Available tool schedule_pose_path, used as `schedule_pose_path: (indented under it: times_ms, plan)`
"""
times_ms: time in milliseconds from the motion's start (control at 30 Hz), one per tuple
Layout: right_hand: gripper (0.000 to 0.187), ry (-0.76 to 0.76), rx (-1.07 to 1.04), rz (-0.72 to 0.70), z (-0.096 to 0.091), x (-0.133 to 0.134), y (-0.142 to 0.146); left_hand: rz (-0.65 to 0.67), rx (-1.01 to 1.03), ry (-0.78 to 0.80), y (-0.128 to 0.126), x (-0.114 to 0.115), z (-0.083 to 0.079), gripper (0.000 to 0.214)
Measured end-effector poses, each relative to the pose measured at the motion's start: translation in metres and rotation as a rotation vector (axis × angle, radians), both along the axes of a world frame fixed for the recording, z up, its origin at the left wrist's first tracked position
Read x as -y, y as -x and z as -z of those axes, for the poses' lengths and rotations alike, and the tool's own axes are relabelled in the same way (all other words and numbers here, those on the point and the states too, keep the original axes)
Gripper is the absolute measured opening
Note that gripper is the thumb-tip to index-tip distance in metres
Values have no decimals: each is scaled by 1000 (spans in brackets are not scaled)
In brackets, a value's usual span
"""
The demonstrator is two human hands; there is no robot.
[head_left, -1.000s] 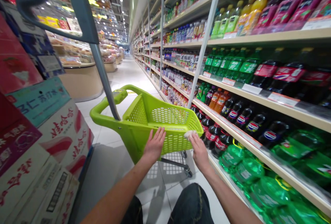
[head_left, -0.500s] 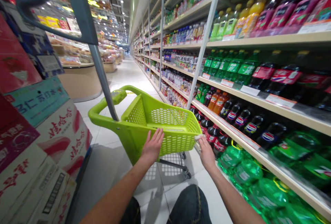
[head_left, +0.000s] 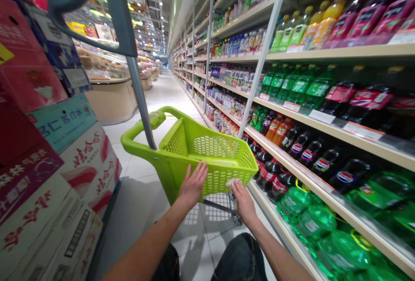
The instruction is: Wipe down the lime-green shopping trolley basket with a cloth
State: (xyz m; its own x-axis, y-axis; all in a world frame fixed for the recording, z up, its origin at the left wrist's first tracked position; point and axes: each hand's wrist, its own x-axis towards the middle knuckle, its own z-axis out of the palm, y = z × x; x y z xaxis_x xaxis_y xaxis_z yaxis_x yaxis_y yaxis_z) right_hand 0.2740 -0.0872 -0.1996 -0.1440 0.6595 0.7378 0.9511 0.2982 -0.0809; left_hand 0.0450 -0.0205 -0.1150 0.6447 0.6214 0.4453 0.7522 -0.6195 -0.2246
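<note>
The step looks like wiping the shopping cart (head_left: 170, 175), at your twelve o'clock; your left hand (head_left: 193, 182) lies open against its side, your right hand (head_left: 242, 199), toward one o'clock, pinches a pale wad (head_left: 230, 182); the next stroke likely calls for even pressure across that smooth, lime-green, perforated wall

Open room above basket (head_left: 223, 169), shelf (head_left: 292, 162) beside
</note>
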Motion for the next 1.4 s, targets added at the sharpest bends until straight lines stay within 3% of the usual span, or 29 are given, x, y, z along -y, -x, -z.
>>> schedule_pose_path:
  times_ms: [200,400,600,800,967,1167,1333,1400]
  plan:
    - [66,-39,-70,8,-28,-9,20,-14,16,-6,11,2,3,55]
    - [60,45,-30,5,-6,-7,38,5,52,-28,13,9,4,51]
    - [60,6,-62,-26,-33,-17,54,-21,76,-60,26,5,4,51]
    - [58,95,-11,-49,-24,-18,68,-32,74,-84,39,7,3,50]
    - [63,61,-50,-83,-55,-25,87,-69,91,-81,53,7,-2,53]
    - [60,202,-6,-111,-44,-27,104,-97,94,-97,75,6,-2,54]
    - [64,36,-64,-157,-72,-36,123,-191,172,-105,98,8,-12,56]
    - [63,62,-61,-146,-76,-40,129,-251,215,-107,106,8,-18,56]
